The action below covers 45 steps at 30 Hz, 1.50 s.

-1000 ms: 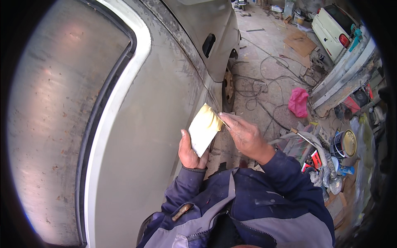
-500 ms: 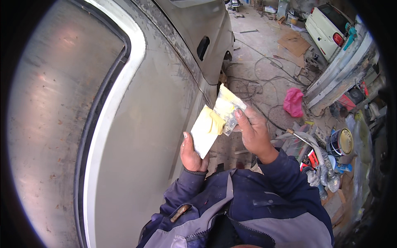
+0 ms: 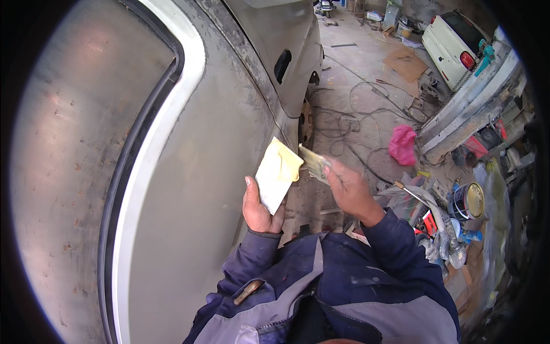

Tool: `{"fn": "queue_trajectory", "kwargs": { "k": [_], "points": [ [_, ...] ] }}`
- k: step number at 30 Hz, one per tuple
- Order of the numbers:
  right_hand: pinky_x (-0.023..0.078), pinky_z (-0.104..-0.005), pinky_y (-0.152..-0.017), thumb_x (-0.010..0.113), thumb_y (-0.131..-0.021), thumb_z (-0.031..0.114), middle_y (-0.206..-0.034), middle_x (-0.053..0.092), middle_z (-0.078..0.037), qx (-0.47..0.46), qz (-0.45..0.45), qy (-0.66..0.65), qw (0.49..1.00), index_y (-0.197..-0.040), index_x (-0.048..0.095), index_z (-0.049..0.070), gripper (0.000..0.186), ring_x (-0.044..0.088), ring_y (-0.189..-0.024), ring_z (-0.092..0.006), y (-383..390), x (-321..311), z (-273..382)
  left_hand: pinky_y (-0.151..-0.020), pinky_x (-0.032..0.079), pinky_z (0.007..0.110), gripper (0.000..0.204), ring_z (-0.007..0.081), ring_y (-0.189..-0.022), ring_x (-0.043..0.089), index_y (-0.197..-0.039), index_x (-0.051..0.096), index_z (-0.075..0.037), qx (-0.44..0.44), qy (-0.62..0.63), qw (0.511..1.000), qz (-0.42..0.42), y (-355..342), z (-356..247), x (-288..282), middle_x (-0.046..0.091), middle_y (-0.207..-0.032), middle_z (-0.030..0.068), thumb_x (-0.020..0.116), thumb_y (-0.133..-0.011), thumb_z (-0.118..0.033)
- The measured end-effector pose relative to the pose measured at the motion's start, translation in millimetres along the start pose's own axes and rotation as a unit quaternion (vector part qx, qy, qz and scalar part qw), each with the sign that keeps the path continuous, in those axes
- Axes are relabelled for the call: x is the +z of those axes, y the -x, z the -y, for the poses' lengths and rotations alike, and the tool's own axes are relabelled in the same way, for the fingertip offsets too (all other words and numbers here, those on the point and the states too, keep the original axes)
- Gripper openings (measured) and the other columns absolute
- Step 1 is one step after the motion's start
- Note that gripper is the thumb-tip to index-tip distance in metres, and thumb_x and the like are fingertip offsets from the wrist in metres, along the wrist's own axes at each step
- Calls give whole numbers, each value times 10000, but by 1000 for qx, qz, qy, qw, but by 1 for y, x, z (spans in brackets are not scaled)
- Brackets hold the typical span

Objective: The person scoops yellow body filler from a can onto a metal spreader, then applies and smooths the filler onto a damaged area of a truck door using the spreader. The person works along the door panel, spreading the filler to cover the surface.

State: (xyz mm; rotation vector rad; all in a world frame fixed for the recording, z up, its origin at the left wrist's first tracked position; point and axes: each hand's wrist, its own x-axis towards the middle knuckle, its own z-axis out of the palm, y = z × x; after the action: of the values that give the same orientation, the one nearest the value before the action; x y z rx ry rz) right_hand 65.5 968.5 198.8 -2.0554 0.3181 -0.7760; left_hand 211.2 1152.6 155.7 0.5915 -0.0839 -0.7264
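Note:
My left hand (image 3: 256, 211) grips a flat white mixing board (image 3: 271, 188) by its lower end, the thumb along one edge. Pale yellow putty (image 3: 289, 163) lies in a thick smear over the upper part of the board. In my right hand (image 3: 350, 190) is a thin, yellow-stained putty spreader (image 3: 314, 163), pinched between thumb and fingers and seen partly edge-on. A narrow gap separates the spreader from the board. Both hands are in front of my body, beside a dull grey sanded vehicle panel (image 3: 189, 200).
A window opening with a white border (image 3: 133, 195) fills the left. Hoses and cables (image 3: 375, 112) cross the floor. At right are a pink bag (image 3: 403, 144), an open paint tin (image 3: 474, 199) and scattered tools. A white car (image 3: 450, 49) stands far right.
The spreader has come away from the board and turned more edge-on. My left hand and the board have shifted slightly left.

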Motion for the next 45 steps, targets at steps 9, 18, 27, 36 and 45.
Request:
{"fn": "queue_trajectory", "kwargs": {
  "k": [9,18,27,36,45],
  "points": [
    [601,-272,-924,656,-1157,211,-1206,804,-52,272,173,-565,759,-1393,707,-37,346,759,-1034,-111,-21,-12,-44,-1239,510,496,635,341,-1401,689,-1560,577,55,-161,45,984,55,-3,13,6,699,-1537,188,506,-1217,-475],
    [630,-289,-877,643,-1180,262,-1205,808,-45,300,38,-408,861,-1385,722,-16,355,775,-992,-114,-2,-23,-82,-1167,566,465,568,321,-1372,706,-1527,600,31,-111,109,987,32,-8,-1,-4,730,-1489,162,561,-1204,-435],
    [616,-305,-876,650,-1178,191,-1194,811,-54,274,-128,-439,846,-1378,739,-5,293,774,-1026,-129,4,-5,-44,-1182,548,485,565,321,-1372,696,-1525,596,37,-63,36,997,10,-12,-1,0,714,-1505,161,537,-1214,-430],
    [559,-483,-1113,751,-941,24,-1369,757,-110,-213,-50,104,970,-1278,842,150,371,702,-1295,-351,-6,13,8,-1090,590,433,567,279,-1225,762,-1459,635,73,-32,-83,996,-21,-9,-2,16,756,-1395,190,497,-1232,-428],
    [567,-491,-1122,706,-944,-41,-1310,778,-108,-187,9,45,981,-1257,809,103,359,730,-1246,-349,17,27,-9,-1085,598,444,591,308,-1209,771,-1437,631,91,63,-170,983,-24,-24,-11,16,759,-1371,210,447,-1245,-438]
  ]
}}
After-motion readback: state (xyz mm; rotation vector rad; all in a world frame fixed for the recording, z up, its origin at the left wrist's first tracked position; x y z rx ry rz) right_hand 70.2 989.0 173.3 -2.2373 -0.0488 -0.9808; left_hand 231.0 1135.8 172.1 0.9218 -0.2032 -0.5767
